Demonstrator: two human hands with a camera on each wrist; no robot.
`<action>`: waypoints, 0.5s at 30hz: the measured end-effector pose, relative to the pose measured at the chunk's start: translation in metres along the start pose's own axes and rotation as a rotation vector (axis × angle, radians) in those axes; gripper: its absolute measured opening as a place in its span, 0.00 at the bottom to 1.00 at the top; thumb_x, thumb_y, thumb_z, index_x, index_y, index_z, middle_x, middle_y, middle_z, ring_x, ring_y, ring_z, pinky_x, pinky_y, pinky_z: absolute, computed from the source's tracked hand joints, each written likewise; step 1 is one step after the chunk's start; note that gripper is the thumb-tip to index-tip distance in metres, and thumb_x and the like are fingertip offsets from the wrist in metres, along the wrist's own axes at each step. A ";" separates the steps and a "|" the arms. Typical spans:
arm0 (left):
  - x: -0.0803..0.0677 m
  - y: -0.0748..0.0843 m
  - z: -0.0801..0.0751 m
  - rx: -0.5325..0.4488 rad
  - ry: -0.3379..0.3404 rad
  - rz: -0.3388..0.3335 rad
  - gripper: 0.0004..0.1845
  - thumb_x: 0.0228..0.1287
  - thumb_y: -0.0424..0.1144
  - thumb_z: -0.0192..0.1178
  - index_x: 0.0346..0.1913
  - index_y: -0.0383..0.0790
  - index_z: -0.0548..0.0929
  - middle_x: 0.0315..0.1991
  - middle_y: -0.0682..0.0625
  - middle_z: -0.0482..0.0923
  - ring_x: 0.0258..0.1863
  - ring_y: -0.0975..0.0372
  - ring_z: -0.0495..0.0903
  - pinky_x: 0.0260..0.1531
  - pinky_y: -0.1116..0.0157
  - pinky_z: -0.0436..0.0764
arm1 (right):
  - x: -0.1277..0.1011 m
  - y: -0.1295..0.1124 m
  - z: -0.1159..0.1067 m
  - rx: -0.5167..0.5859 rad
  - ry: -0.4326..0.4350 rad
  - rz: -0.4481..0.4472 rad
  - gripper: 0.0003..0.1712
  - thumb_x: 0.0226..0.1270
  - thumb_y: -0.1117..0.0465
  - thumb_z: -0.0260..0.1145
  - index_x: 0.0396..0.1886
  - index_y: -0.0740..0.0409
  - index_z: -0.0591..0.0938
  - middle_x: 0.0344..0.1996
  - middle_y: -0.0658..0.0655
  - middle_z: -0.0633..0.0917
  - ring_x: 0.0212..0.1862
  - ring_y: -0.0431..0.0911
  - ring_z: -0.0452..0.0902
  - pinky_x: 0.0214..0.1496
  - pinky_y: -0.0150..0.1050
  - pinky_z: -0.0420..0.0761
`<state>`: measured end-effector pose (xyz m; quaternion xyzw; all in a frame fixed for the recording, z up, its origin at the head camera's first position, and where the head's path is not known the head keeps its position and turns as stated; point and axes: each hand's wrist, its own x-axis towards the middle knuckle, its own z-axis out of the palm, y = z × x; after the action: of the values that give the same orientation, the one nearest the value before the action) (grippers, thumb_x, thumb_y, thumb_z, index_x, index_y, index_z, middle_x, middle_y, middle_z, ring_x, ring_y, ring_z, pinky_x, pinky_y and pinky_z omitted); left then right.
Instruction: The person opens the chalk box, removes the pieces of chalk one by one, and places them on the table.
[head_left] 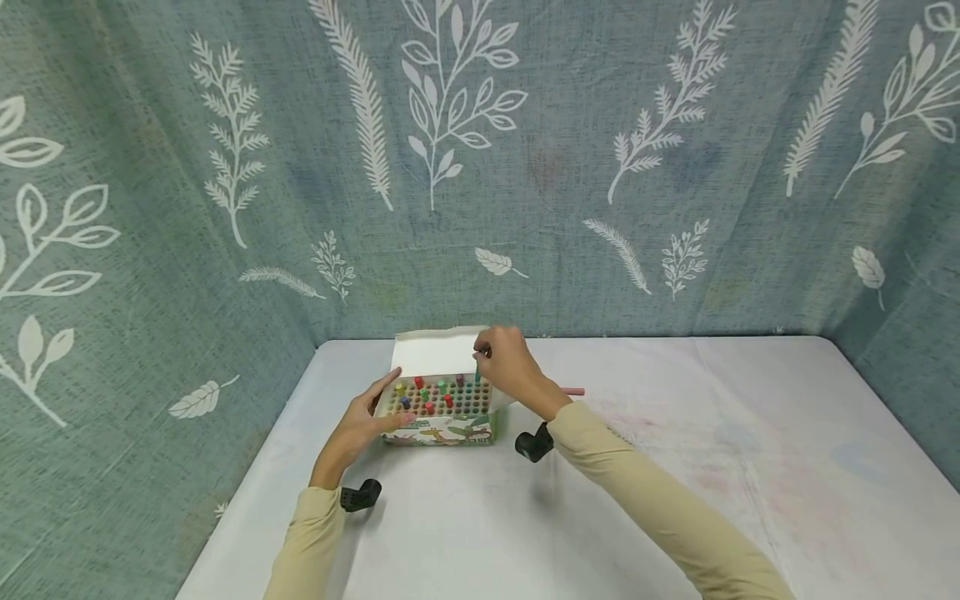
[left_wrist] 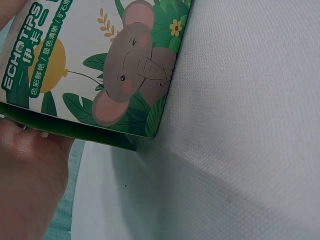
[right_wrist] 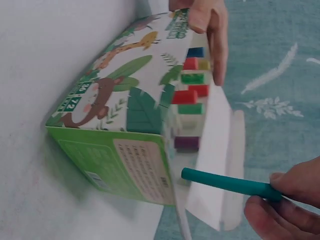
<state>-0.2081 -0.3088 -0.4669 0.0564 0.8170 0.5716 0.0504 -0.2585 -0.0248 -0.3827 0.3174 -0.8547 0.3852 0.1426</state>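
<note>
A white and green cardboard chalk box (head_left: pixel 438 432), printed with animals, stands on the table with its white lid (head_left: pixel 438 353) folded back. Several coloured chalk sticks (right_wrist: pixel 186 97) poke up from holes in its tray. My left hand (head_left: pixel 358 429) holds the box's left end, thumb on the front edge and fingers towards the back. Between thumb and fingertips, my right hand (head_left: pixel 510 360) pinches a teal chalk stick (right_wrist: pixel 220 184) above the tray's back right corner. In the right wrist view, the stick's free end points at the box opening; whether it touches a hole cannot be seen.
A pink stick (head_left: pixel 573 391) lies on the white tablecloth (head_left: pixel 637 500), right of the box and partly behind my right wrist. Beyond the table hangs a grey-green curtain (head_left: pixel 555 275) with white leaf prints. Black wrist cameras (head_left: pixel 534 443) hang below both wrists.
</note>
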 end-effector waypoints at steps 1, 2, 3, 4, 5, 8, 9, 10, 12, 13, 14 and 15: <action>0.000 0.000 0.000 0.000 0.001 -0.002 0.46 0.54 0.47 0.71 0.73 0.61 0.57 0.74 0.55 0.43 0.73 0.50 0.40 0.63 0.39 0.51 | 0.000 0.000 -0.002 0.010 0.002 0.005 0.05 0.59 0.74 0.65 0.31 0.65 0.86 0.29 0.59 0.85 0.29 0.45 0.80 0.32 0.33 0.79; 0.000 0.000 0.000 -0.001 0.000 -0.002 0.46 0.54 0.46 0.70 0.73 0.60 0.57 0.74 0.55 0.43 0.73 0.50 0.40 0.63 0.39 0.51 | 0.000 0.001 -0.003 0.021 0.005 0.009 0.05 0.59 0.74 0.65 0.31 0.65 0.86 0.29 0.59 0.85 0.29 0.45 0.80 0.32 0.33 0.79; 0.000 0.000 0.000 -0.002 0.000 -0.004 0.46 0.54 0.46 0.70 0.73 0.60 0.57 0.75 0.54 0.43 0.73 0.50 0.40 0.63 0.39 0.51 | -0.001 0.001 -0.005 0.033 0.010 0.014 0.05 0.58 0.74 0.65 0.31 0.65 0.86 0.28 0.59 0.85 0.29 0.45 0.80 0.32 0.33 0.79; 0.000 0.000 0.001 -0.004 -0.003 -0.006 0.45 0.55 0.46 0.70 0.73 0.60 0.56 0.75 0.53 0.43 0.73 0.50 0.40 0.63 0.39 0.51 | -0.001 0.002 -0.007 0.042 0.015 0.021 0.05 0.58 0.74 0.66 0.31 0.65 0.86 0.28 0.59 0.85 0.29 0.45 0.80 0.32 0.33 0.79; 0.000 0.000 0.002 -0.007 -0.006 -0.009 0.46 0.55 0.46 0.70 0.73 0.60 0.56 0.75 0.53 0.43 0.73 0.49 0.41 0.63 0.40 0.52 | -0.002 0.002 -0.009 0.058 0.015 0.032 0.05 0.58 0.74 0.66 0.31 0.65 0.86 0.28 0.59 0.85 0.29 0.45 0.80 0.32 0.33 0.79; -0.001 0.001 0.002 -0.006 -0.010 -0.014 0.46 0.56 0.45 0.70 0.74 0.59 0.55 0.75 0.51 0.42 0.73 0.48 0.42 0.63 0.40 0.53 | -0.004 0.003 -0.015 0.080 0.021 0.048 0.04 0.58 0.74 0.66 0.30 0.66 0.86 0.28 0.59 0.85 0.29 0.45 0.80 0.32 0.34 0.79; -0.002 0.001 0.002 -0.008 -0.007 -0.018 0.46 0.55 0.45 0.70 0.74 0.59 0.55 0.75 0.51 0.43 0.72 0.48 0.44 0.63 0.41 0.54 | -0.005 0.003 -0.016 0.083 0.022 0.052 0.04 0.58 0.74 0.66 0.30 0.66 0.86 0.28 0.59 0.85 0.29 0.45 0.80 0.32 0.34 0.79; -0.002 0.001 0.002 -0.006 -0.002 -0.021 0.46 0.55 0.45 0.70 0.74 0.59 0.55 0.75 0.52 0.43 0.72 0.49 0.45 0.63 0.41 0.55 | -0.005 0.004 -0.018 0.085 0.023 0.056 0.04 0.58 0.74 0.66 0.30 0.65 0.86 0.28 0.59 0.85 0.29 0.46 0.80 0.33 0.34 0.79; -0.002 0.002 0.001 0.002 0.003 -0.021 0.46 0.55 0.46 0.70 0.74 0.59 0.55 0.75 0.53 0.43 0.72 0.49 0.45 0.63 0.41 0.54 | -0.005 0.006 -0.022 0.087 0.022 0.065 0.04 0.58 0.73 0.66 0.31 0.66 0.86 0.28 0.59 0.85 0.29 0.46 0.81 0.33 0.34 0.80; -0.001 0.002 0.001 0.005 0.006 -0.019 0.46 0.55 0.46 0.70 0.74 0.59 0.55 0.75 0.54 0.43 0.73 0.49 0.44 0.63 0.41 0.54 | -0.006 0.007 -0.023 0.085 0.025 0.070 0.04 0.59 0.73 0.66 0.31 0.66 0.86 0.28 0.59 0.85 0.30 0.46 0.81 0.34 0.35 0.80; -0.001 0.002 0.001 0.005 0.010 -0.023 0.46 0.55 0.47 0.70 0.74 0.60 0.55 0.74 0.55 0.44 0.73 0.50 0.43 0.63 0.41 0.53 | -0.007 0.008 -0.025 0.087 0.028 0.077 0.04 0.59 0.73 0.66 0.32 0.67 0.86 0.29 0.59 0.85 0.30 0.47 0.81 0.34 0.35 0.80; 0.000 0.002 0.002 0.004 0.009 -0.025 0.46 0.54 0.47 0.70 0.74 0.60 0.55 0.74 0.55 0.44 0.73 0.50 0.43 0.63 0.40 0.53 | -0.007 0.010 -0.028 0.091 0.030 0.082 0.04 0.58 0.73 0.66 0.32 0.67 0.86 0.29 0.60 0.85 0.30 0.47 0.81 0.34 0.35 0.80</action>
<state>-0.2073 -0.3066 -0.4656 0.0438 0.8191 0.5695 0.0536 -0.2593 0.0039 -0.3735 0.2825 -0.8464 0.4338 0.1249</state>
